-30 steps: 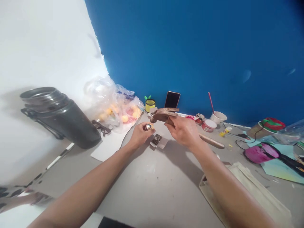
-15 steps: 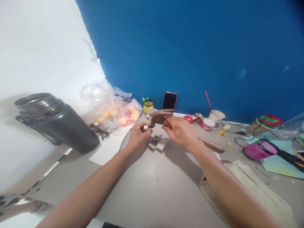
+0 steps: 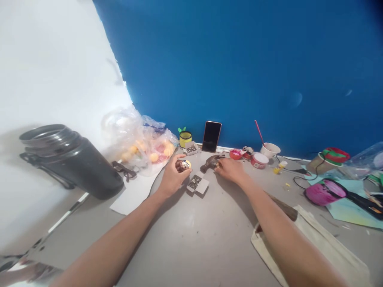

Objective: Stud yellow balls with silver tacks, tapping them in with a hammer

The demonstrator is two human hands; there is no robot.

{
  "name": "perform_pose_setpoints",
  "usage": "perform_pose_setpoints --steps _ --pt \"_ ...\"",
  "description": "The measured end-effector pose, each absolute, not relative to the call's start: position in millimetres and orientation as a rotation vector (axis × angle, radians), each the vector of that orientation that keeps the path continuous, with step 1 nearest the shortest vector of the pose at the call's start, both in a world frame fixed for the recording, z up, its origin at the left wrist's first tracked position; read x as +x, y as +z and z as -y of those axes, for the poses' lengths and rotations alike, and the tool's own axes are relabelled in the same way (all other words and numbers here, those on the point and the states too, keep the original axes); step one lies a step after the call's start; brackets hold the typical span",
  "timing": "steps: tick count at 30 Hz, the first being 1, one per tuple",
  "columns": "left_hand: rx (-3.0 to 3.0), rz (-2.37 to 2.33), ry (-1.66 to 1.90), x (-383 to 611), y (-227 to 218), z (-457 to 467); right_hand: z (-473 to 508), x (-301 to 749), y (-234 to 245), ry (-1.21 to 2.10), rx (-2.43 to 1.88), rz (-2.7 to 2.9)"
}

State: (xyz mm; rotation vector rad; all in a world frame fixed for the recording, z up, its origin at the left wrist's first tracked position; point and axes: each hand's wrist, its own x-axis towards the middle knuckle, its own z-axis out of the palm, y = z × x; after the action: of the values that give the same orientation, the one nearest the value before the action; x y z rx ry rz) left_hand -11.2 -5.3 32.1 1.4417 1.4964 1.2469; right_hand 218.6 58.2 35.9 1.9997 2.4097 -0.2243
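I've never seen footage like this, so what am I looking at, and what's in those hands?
There's no machine: these are a person's bare hands, filmed by a camera worn on their head, looking forward and down. The left hand holds a small round thing, partly yellow, partly shiny. The right hand holds a hammer near its head. On the table, an open box of small metal pieces sits between them; behind are a phone and a white cup.

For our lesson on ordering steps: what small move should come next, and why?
Probably the right hand should release the hammer and take a shiny piece from the nearer open box, since the left hand grips a round thing partly covered in similar shine.
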Motion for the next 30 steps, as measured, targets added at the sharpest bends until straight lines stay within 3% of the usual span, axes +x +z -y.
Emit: perform_pose_setpoints --steps 11,19,30 --pt "1.406 -1.444 1.331 -16.8 21.3 -4.4 -30.1 187.1 50.5 0.056 1.909 -2.667" --pt "1.451 -1.502 1.380 -20.3 11.1 -9.4 -1.1 155.1 37.0 -0.063 1.334 -2.903" --pt "1.414 -1.435 1.397 -9.9 -2.9 -5.9 -0.6 133.6 46.4 -0.103 1.576 -2.630"
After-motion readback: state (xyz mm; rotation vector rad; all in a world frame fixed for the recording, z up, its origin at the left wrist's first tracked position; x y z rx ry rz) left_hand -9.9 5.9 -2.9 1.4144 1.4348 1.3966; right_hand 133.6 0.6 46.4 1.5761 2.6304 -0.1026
